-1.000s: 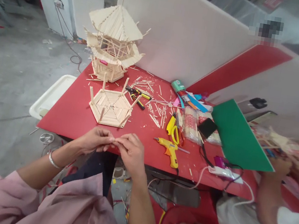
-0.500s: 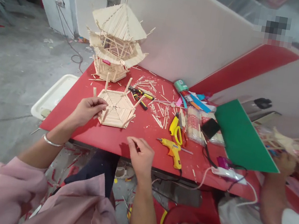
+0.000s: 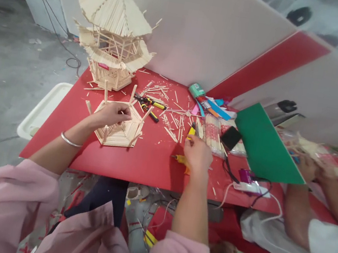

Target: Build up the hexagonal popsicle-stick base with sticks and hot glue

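Note:
A hexagonal base of pale wooden sticks (image 3: 125, 136), with short posts standing at its corners, lies on the red table. Above its upper left part is my left hand (image 3: 110, 116), fingers curled together; anything inside them is hidden. My right hand (image 3: 199, 155) is over the yellow-handled tools, palm down, and its fingertips are mostly out of sight. A yellow handle (image 3: 191, 131) shows just beyond its fingers. Partly covered by this hand is a yellow glue gun (image 3: 181, 159).
A tiered stick pagoda (image 3: 115, 18) stands at the back left. Black-and-yellow pliers (image 3: 149, 107), loose sticks (image 3: 171, 129), packed sticks (image 3: 214, 129), a black phone (image 3: 231, 137) and a green board (image 3: 266, 147) lie rightward. Another person's hands (image 3: 311, 169) work beyond the board.
My right hand has moved right and forward, from the table's front edge to over the yellow tools. My left hand has shifted inward over the base. The view has turned slightly right.

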